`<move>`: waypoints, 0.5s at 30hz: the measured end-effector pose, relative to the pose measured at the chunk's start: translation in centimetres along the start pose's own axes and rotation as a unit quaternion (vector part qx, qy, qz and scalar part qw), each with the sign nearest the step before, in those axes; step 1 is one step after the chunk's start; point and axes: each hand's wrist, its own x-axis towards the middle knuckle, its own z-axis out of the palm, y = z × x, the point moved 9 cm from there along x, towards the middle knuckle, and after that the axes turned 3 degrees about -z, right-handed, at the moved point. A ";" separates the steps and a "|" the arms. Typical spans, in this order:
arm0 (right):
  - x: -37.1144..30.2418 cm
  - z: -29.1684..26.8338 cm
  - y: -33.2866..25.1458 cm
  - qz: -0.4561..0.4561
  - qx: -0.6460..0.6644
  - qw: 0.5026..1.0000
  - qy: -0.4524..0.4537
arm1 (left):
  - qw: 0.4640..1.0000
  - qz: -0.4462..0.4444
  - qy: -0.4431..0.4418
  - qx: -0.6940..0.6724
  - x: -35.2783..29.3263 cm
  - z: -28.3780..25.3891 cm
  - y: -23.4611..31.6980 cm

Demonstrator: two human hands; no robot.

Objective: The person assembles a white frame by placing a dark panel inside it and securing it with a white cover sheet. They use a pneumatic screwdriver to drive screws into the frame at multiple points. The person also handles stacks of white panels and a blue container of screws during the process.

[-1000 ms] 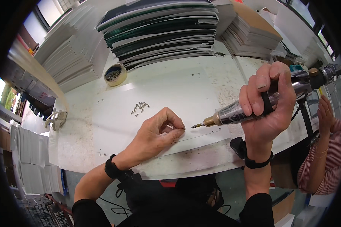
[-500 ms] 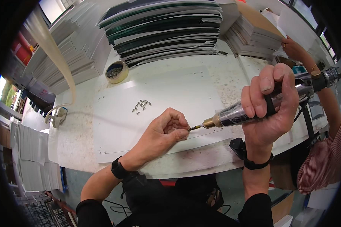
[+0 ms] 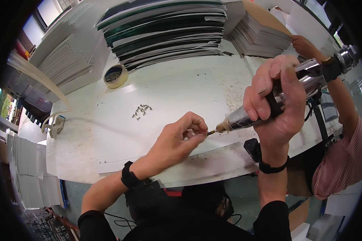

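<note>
A white table (image 3: 181,84) carries a tall stack of dark and white sheets (image 3: 165,32) at its far edge and a flat white panel (image 3: 120,132) near the front edge. To the right, another person's arm (image 3: 342,96) in a striped sleeve reaches over the table. The right hand (image 3: 279,102) is wrapped tightly round a powered screwdriver (image 3: 269,106), which slants down to the left with its tip at the panel's front strip. The left hand (image 3: 177,140) rests on the panel, thumb and forefinger pinched together at the driver's tip; the screw there is too small to make out. A roll of tape (image 3: 116,76) holding small parts stands at the far left. Loose screws (image 3: 141,111) lie on the panel, well apart from both hands.
</note>
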 end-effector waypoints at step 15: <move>-0.7 1.2 1.5 0.091 -0.159 0.983 -0.029 | 0.984 0.080 -0.008 0.156 1.7 2.6 1.1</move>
